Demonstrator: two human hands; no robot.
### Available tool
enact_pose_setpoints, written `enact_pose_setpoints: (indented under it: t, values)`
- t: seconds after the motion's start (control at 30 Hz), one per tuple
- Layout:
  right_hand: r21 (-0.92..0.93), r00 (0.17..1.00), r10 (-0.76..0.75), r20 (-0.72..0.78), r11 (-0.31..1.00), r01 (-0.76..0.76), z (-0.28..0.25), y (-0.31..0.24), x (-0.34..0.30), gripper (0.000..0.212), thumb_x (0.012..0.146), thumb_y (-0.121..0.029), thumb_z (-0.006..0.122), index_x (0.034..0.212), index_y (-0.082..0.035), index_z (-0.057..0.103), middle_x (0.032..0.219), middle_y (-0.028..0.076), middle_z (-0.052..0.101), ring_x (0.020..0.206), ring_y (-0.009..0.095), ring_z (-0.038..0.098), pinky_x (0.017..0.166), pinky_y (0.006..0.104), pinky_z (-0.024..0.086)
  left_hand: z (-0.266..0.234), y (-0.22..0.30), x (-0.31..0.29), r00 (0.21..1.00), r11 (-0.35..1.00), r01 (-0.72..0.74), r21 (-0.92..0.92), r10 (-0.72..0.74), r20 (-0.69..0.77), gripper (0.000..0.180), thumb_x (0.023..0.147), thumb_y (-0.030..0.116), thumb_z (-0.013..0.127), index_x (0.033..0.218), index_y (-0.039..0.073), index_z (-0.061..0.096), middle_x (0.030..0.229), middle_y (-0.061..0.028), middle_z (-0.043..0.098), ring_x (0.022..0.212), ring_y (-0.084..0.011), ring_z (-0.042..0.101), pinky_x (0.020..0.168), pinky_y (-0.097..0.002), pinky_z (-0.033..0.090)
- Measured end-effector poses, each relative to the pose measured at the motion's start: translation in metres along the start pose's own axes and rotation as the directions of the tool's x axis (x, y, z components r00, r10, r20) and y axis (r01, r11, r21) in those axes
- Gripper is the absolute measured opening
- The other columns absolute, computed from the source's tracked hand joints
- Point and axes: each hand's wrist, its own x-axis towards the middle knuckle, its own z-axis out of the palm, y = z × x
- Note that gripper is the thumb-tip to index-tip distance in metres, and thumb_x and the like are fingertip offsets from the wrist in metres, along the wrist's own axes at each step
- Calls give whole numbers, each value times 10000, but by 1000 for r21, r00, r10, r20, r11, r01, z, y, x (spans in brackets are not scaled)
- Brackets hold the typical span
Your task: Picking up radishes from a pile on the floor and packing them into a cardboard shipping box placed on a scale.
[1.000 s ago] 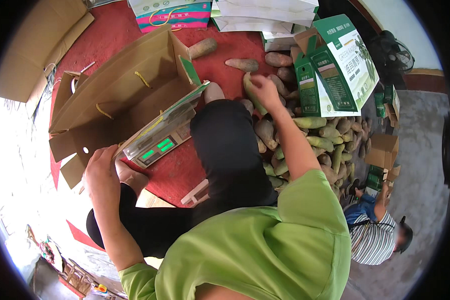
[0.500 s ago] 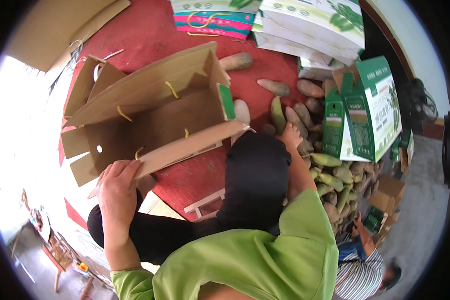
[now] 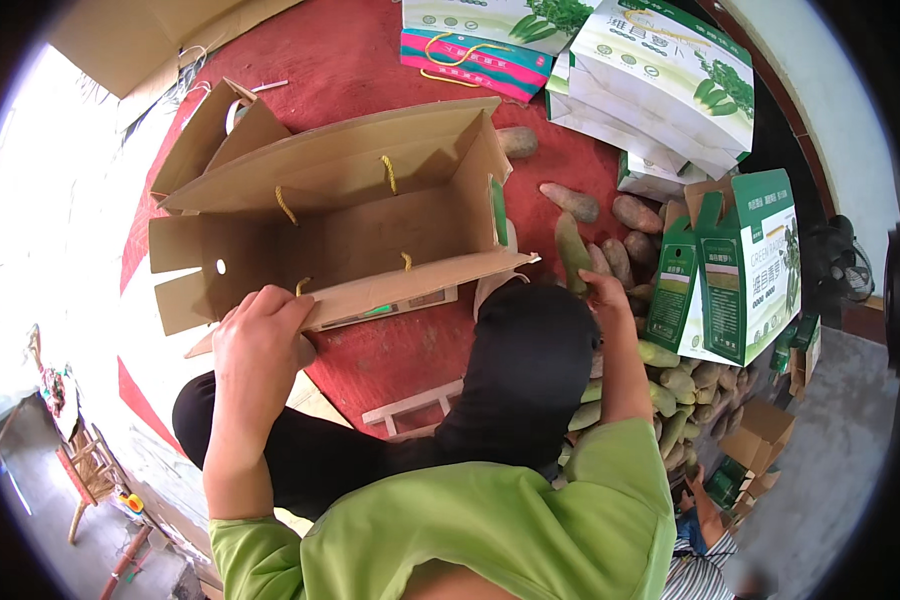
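Observation:
An open-topped brown cardboard box (image 3: 355, 222) with yellow cord handles stands in front of me. My left hand (image 3: 260, 330) is closed on its near wall, with fingers over the top edge at the left. To the right of the box, my right hand (image 3: 608, 292) grips the lower end of a long green radish (image 3: 572, 250), which points away from me. Beside that hand lie several brownish, soil-coated radishes (image 3: 615, 258). A larger heap of green radishes (image 3: 670, 388) spreads nearer, to the right of my arm. Under the box's near side shows a pale device with a green-lit display (image 3: 380, 311).
Green-and-white printed cartons (image 3: 740, 270) stand at the right. White printed boxes (image 3: 660, 75) are stacked at the far right, beside a pink-and-blue box (image 3: 470, 62). A smaller open carton (image 3: 210, 140) sits behind the big box. A person in a striped top (image 3: 698, 575) is at lower right.
My right hand has closed on the green radish and lifted its near end slightly. My left hand stays on the box edge. The whole view has shifted, with things appearing farther right.

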Motion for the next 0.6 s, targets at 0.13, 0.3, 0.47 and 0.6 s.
enact_pose_setpoints:
  t: [0.13, 0.3, 0.47, 0.6]
  values:
    - [164, 923, -345, 174, 934, 318, 9, -62, -92, 447, 737, -128, 742, 1151, -13, 618, 985, 29, 641, 881, 132, 591, 763, 273, 436, 0, -3, -5, 1000, 999, 9, -33, -9, -11, 162, 798, 33, 579, 920, 35, 686, 840, -107, 604, 824, -304, 603, 714, -393, 481]
    - [-46, 622, -688, 373, 656, 753, 9, -161, -214, 585, 689, -142, 766, 1216, 18, 570, 1088, 47, 628, 990, 149, 575, 912, 281, 423, 3, -6, -8, 1000, 1000, -25, 4, 25, -16, 189, 787, 39, 585, 942, 42, 693, 824, -106, 589, 830, -305, 601, 732, -398, 488]
    - [-242, 350, -699, 623, 253, 937, 58, -236, -312, 592, 669, -121, 738, 1221, 12, 573, 1045, 49, 637, 962, 139, 586, 854, 297, 471, 2, -3, -6, 999, 999, -37, 32, 37, -5, 200, 779, 42, 587, 945, 53, 698, 821, -105, 585, 828, -300, 602, 732, -392, 493]
    - [-291, 344, -452, 823, 184, 939, 155, -252, -340, 570, 640, -169, 725, 1176, -19, 602, 967, 99, 651, 816, 193, 617, 697, 347, 501, 3, -8, -14, 999, 999, -20, 29, 21, -34, 176, 793, 56, 595, 931, 63, 703, 814, -105, 585, 778, -303, 604, 703, -382, 495]
